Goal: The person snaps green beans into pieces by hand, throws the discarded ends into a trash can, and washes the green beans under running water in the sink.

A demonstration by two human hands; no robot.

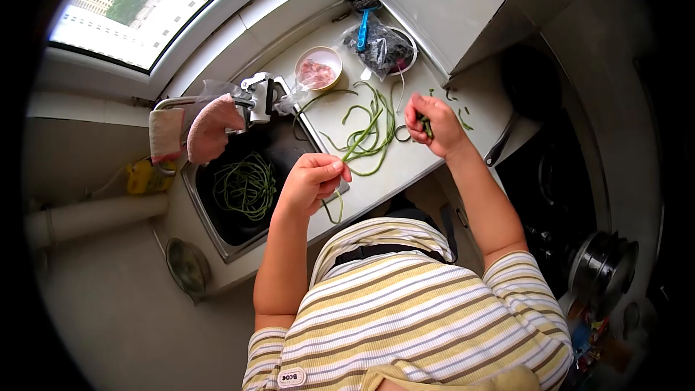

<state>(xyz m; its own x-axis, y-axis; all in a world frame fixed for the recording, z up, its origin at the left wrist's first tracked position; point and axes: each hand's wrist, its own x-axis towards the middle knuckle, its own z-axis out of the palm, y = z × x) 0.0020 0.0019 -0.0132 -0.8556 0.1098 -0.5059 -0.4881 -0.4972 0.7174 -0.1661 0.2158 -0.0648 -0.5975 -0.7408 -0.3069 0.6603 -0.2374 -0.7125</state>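
Observation:
My left hand (316,179) is closed in a pinch on a long green bean, one end of which hangs below the fingers at the counter's front edge. Several more long beans (374,127) lie loosely curled on the white counter just beyond it. My right hand (433,124) is raised over the counter to the right, its fingers wrapped round short pieces of green bean (426,127). A few cut bits (465,120) lie on the counter past that hand. A tangled heap of long beans (246,185) rests in the dark sink on the left.
A bowl of raw meat (318,69) and a plastic bag (384,51) in a white container stand at the back. Pink cloths (215,129) hang by the faucet (260,94). A dark pan (532,85) and the stove (550,174) are at right; the sink (190,181) is left.

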